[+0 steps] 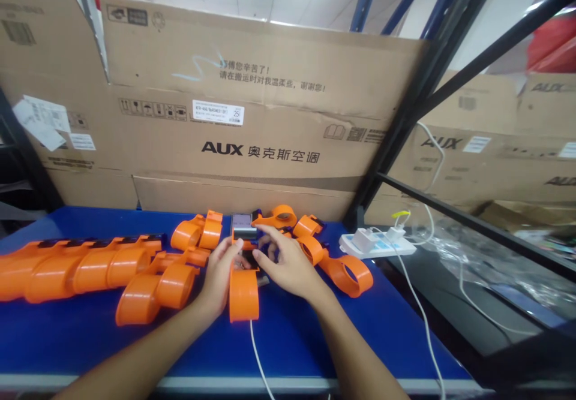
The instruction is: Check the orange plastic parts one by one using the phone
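An orange tape dispenser with a round hoop and a dark upper end is between my hands above the blue table. My left hand grips its left side, thumb on top. On its right side, my right hand curls its thumb and fingers at the dark end; the exact contact is partly hidden. Just behind my fingertips stands a small device with a grey screen, its lower part covered by my hands. A white cable runs from under the dispenser over the table's front edge.
More orange dispensers stand in a row at left, with others beside my left hand and several at right. A power strip with plugs sits at the right edge. A cardboard panel closes the back; a black rack post rises right.
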A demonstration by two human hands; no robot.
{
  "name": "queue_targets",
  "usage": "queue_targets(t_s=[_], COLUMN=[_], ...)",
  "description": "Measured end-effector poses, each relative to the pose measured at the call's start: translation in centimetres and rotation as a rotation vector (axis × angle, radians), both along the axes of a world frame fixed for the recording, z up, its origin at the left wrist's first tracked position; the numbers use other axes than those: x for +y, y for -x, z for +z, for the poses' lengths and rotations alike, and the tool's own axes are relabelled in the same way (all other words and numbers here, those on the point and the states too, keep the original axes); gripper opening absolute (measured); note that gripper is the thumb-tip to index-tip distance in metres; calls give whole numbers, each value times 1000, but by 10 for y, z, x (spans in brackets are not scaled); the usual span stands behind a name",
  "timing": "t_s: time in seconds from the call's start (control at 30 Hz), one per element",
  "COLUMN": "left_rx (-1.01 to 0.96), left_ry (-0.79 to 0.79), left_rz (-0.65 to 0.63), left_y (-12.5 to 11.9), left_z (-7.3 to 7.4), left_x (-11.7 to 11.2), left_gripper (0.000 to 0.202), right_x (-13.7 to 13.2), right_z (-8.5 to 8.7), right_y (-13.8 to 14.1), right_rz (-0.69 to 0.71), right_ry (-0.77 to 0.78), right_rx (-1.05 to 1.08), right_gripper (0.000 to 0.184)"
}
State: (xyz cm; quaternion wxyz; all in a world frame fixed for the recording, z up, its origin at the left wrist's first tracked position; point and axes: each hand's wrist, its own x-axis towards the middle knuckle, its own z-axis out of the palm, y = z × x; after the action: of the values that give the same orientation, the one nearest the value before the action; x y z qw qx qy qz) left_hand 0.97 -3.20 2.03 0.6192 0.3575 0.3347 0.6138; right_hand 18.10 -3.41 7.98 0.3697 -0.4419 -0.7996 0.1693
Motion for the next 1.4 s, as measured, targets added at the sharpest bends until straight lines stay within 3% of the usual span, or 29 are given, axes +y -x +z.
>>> queue_targets(t_s=[0.3, 0.5, 0.83, 1.2, 1.4], left_rx=[27, 37, 49, 100, 69], left_ry=[-37, -43, -33, -37, -35], left_rz=[31, 56, -6, 13, 11], left_y=[-2, 0, 0, 1, 2], left_z=[2, 2, 2, 0, 1], left_x=[0, 0, -2, 0, 0], left_gripper=[47, 41, 39, 40, 40], right_x=[3, 0, 0, -2, -1], right_z=[-13, -18, -15, -14, -19], right_y=[11, 16, 10, 7, 10], right_rz=[-113, -107, -34, 92, 69], right_ry=[-145, -181, -209, -32, -79], right_rx=[-74, -71, -81, -38, -66], right_gripper=[49, 43, 25, 26, 31])
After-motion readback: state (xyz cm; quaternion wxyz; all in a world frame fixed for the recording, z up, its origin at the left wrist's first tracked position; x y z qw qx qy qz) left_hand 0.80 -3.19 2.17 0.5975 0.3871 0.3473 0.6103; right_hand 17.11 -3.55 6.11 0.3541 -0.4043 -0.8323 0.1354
